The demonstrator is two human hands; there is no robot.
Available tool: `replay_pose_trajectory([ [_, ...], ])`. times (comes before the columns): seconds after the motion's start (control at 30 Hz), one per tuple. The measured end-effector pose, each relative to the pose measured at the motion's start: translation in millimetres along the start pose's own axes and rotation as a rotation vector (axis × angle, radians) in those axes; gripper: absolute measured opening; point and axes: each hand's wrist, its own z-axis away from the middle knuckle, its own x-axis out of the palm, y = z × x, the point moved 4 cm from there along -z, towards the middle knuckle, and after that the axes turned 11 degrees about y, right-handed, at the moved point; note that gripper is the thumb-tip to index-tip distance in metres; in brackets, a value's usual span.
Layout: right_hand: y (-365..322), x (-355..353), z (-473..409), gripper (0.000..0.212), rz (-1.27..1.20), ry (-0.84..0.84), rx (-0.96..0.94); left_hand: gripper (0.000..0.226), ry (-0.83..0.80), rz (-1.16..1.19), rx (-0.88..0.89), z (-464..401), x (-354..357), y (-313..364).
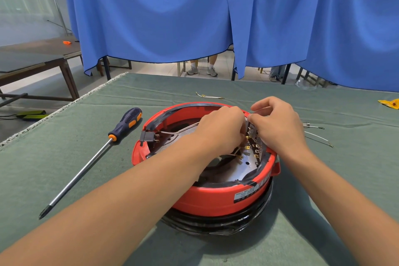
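Over the open red housing (216, 198), left hand (220, 127) and right hand (278, 128) both pinching white wires (179, 130)

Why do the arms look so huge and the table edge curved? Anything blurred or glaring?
Head view: the wide-angle lens stretches the near forearms and bows the table edge. Head view: soft, even light, faint shadows under the screwdriver and red housing. Head view: left hand and right hand, at the white wire, are sharp; mild sheen on the metal plate.

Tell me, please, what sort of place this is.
Probably a repair or training workshop: a cloth-covered workbench, a screwdriver beside an opened red appliance, and blue curtains dividing stations.
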Motion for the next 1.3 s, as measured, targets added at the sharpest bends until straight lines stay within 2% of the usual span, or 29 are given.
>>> replay_pose_trajectory([
  [0.13,1.0,-0.3,0.0,0.012,0.004,0.010,0.004,0.013,0.044,0.010,-0.007,0.3,0.7,1.1],
  [0.3,0.7,-2.3,0.0,0.010,0.044,0.038,-0.005,0.012,0.021,0.076,-0.031,-0.6,2.1,-1.8],
  [0.53,1.6,-5.7,-1.6,0.010,0.088,0.096,-0.006,0.013,0.074,-0.005,0.006,-0.2,2.0,2.1],
  [0.93,0.6,-7.8,-2.2,0.011,0.125,0.112,-0.039,0.007,0.064,-0.005,0.023,0.6,-1.0,4.5],
  [1.0,1.3,-8.4,-2.0,0.011,0.123,0.113,-0.041,0.029,0.075,-0.029,0.043,2.4,-0.7,7.3],
  [1.03,1.0,-8.5,-2.0,0.011,0.124,0.113,-0.042,0.032,0.080,-0.034,0.042,2.4,-0.6,7.6],
  [1.13,-0.5,-8.5,-1.5,0.014,0.127,0.110,-0.045,0.012,0.081,0.015,-0.001,1.4,0.1,4.3],
  [1.23,0.2,-9.1,-1.1,0.014,0.124,0.109,-0.037,0.027,0.089,0.020,0.001,2.1,2.2,6.3],
  [1.3,-0.4,-9.3,-0.8,0.015,0.125,0.112,-0.041,0.024,0.086,0.042,-0.024,2.7,1.6,6.8],
])
